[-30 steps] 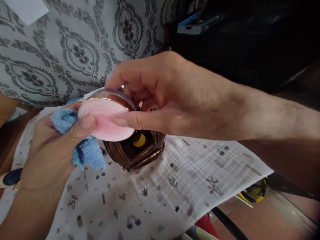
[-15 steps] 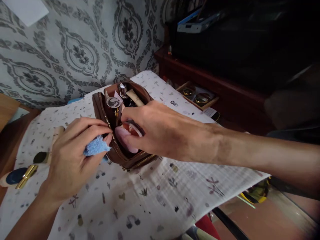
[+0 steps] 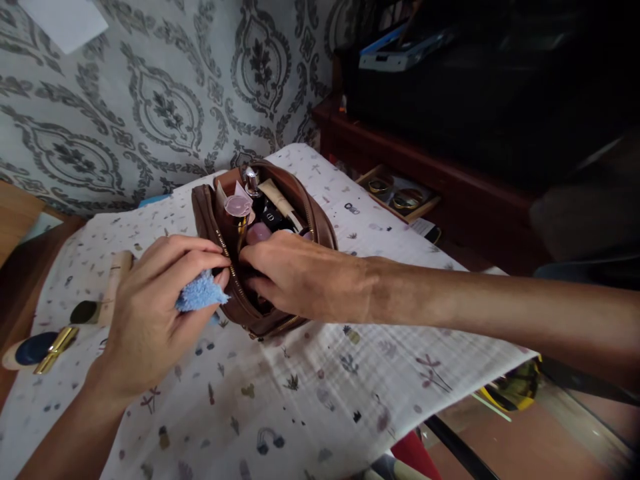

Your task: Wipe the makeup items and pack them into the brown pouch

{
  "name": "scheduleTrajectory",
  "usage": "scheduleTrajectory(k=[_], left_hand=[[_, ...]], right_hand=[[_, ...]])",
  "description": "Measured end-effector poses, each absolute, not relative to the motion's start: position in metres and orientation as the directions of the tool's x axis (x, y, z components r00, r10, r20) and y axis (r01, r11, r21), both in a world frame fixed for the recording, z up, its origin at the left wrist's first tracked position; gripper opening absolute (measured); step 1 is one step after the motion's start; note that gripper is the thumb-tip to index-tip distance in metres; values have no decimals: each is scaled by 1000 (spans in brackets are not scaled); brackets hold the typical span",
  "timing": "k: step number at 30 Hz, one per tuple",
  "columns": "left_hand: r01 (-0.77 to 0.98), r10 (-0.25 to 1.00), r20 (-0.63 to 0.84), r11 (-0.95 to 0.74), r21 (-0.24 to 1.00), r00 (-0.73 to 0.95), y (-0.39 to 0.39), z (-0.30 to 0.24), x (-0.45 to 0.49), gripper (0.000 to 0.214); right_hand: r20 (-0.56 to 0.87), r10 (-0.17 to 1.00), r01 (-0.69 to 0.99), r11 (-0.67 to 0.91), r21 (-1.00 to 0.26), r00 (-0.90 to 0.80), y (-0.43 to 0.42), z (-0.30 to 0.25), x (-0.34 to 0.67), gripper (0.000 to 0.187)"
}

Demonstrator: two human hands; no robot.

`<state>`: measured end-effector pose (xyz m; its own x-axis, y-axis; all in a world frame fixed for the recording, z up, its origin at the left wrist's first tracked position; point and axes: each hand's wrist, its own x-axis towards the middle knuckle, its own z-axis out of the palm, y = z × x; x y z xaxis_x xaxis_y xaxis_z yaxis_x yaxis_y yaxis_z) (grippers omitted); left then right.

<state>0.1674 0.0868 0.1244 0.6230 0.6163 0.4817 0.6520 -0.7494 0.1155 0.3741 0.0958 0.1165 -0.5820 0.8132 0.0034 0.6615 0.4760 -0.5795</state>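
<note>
A brown zip cosmetic bag (image 3: 320, 223) stands unzipped on a patterned white cloth, with makeup items inside. My left hand (image 3: 155, 307) is closed round a fluffy blue cloth (image 3: 200, 293), and its fingertips touch the zip edge on the bag's left side. Inside the bag my right hand (image 3: 300, 277) reaches down with curled fingers, their tips hidden; I cannot see what they grip. Beyond it are a round-topped pink container (image 3: 237, 207), a silver-capped bottle (image 3: 251, 180), a beige tube (image 3: 277, 199) and a pink rounded item (image 3: 259, 233).
The white printed cloth (image 3: 280, 400) covers the table. Left of my left hand lie a gold tube (image 3: 56, 350), a dark blue-and-beige item (image 3: 33, 351) and a beige tube with a dark end (image 3: 107, 293). A small open drawer (image 3: 407, 212) holds round items at the back right.
My right hand has gone lower into the bag, toward its near left side. The pink oval item that was by its thumb no longer shows there. My left hand keeps its hold.
</note>
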Motion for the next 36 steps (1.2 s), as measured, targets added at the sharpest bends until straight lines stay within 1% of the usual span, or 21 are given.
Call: scheduleTrajectory(k=[3,7,11,16,21,25,28,31,34,36], left_hand=[[675,641,465,-728,116,611,85,125,167,17],[649,620,484,-749,133,617,86,125,167,15],[644,622,485,-751,146,615,88,125,167,15],[641,609,486,-758,123,627,88,124,168,14],[620,578,499,-778,100,645,89,123,169,15],[617,574,497,-782,94,651,89,123,169,15],[612,569,504,-785,97,649,89,123,168,15],[614,571,504,-783,98,648,89,123,168,16],[615,571,499,-783,93,652,89,123,168,16],[618,572,498,-781,89,652,88,123,169,15]], right_hand=[[-6,826,673,455,-583,-563,99,123,377,18],[48,834,688,485,-540,-550,108,132,381,22],[-1,795,717,547,-432,-607,112,136,378,25],[-82,733,721,633,-283,-675,111,139,366,25],[-144,715,728,657,-195,-684,114,142,355,24],[-189,713,737,645,-201,-675,118,137,351,24],[-117,728,729,638,-249,-676,122,128,350,26],[-35,761,726,603,-332,-648,126,120,350,27],[-41,790,732,546,-408,-612,130,118,348,28],[-31,808,738,520,-430,-588,131,117,345,28]])
